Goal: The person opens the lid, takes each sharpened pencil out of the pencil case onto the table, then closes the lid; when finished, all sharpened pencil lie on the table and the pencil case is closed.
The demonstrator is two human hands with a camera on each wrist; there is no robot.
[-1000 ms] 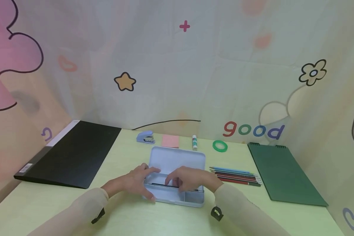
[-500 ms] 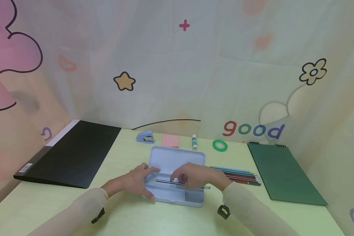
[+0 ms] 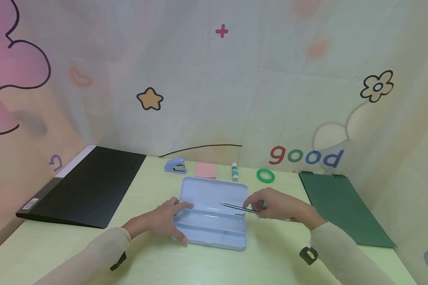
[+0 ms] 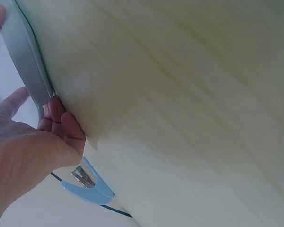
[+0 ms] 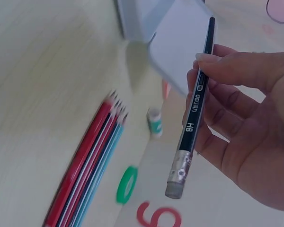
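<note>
A pale blue pencil case (image 3: pixel 204 234) lies with its lid raised, its compartments holding nothing. My left hand (image 3: pixel 163 219) grips its left end, the thumb at the front edge and a finger over the far side. In the left wrist view, the other fingers of the left hand (image 4: pixel 38 142) curl against the case's end (image 4: pixel 26 56). My right hand (image 3: pixel 279 204) pinches a dark HB pencil (image 3: pixel 232 206) between thumb and fingers, above the case's right side. The right wrist view shows the pencil's (image 5: pixel 192 111) eraser end, in a metal band, pointing toward the camera.
Several pencils (image 5: pixel 92 161) lie right of the case, mostly hidden by my right hand in the head view. Behind stand a stapler (image 3: pixel 176 165), pink sticky notes (image 3: pixel 205 170), a glue stick (image 3: pixel 235 172) and green tape (image 3: pixel 265 175). A black folder (image 3: pixel 89 186) and green sketchbook (image 3: pixel 342 209) flank them.
My right hand has lifted the pencil out of the case's rear compartment and carried it up and to the right. The left hand stays in place on the case.
</note>
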